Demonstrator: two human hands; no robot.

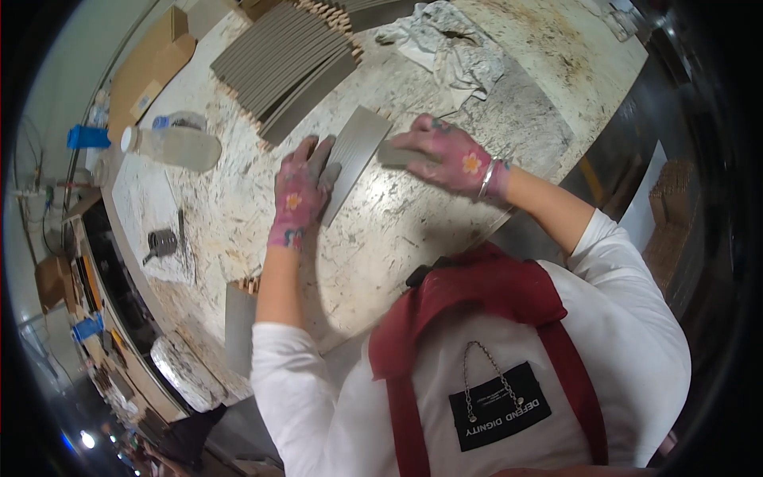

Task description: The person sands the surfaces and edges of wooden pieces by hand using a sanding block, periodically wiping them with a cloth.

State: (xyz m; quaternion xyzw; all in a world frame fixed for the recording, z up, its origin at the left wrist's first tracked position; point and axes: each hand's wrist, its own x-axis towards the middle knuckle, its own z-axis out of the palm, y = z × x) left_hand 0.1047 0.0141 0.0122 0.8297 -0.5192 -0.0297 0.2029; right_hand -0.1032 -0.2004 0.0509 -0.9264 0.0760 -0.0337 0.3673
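I have the left hand (296,191) with fingers spread against the left edge of a grey board (356,151) on the bench (397,238); the right hand (453,159), fingers together, pinches a grey block (400,157) just beside it. Beyond, I see stacked grey slats (278,60).

1. Strip (358,155): smooth, faintly glossy.
2. Block (395,157): matt.
3. Gloves (297,191): matt, cloth-like.
4. Stacked strips (278,60): smooth, matt.
5. Bottle (181,149): glossy, translucent plastic.
6. Rag (445,44): matt cloth.
7. Tabletop (358,274): smeared, rough-looking, partly glossy.
8. Bracelet (487,178): shiny metal.
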